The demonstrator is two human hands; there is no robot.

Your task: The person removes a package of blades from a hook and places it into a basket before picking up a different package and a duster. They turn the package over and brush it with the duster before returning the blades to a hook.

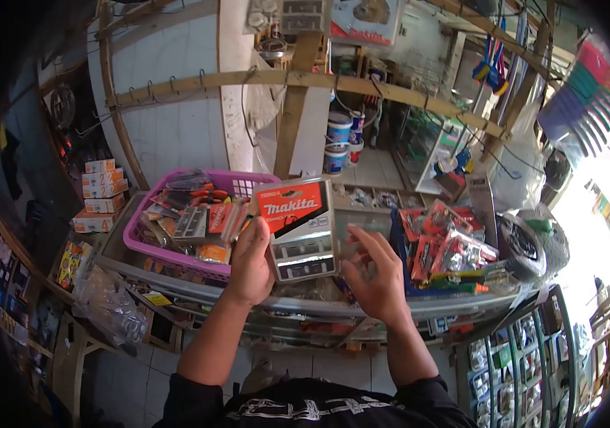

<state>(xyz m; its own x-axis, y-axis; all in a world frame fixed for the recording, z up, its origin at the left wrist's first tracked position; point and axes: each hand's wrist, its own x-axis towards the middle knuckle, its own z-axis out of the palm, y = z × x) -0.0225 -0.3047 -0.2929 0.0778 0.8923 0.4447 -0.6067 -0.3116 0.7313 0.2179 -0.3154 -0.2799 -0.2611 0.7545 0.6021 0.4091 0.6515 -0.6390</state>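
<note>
Left grip [251,267]: clasping clear rectangular red-and-black-labelled plastic pack [305,237].
Pack: centre of frame.
Right grip [375,274]: released, just beside pack's right edge.
Purple plastic basket [176,255]: left of centre in frame.

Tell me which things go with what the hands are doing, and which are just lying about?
Part of the job:
Makita pack, held in the left hand
Right hand, open beside it
Purple basket, probably: another Makita label shows inside

Just lying about, it seems:
Orange boxes, stacked at the left
Red packs, heaped at the right
Buckets, in the background
</note>
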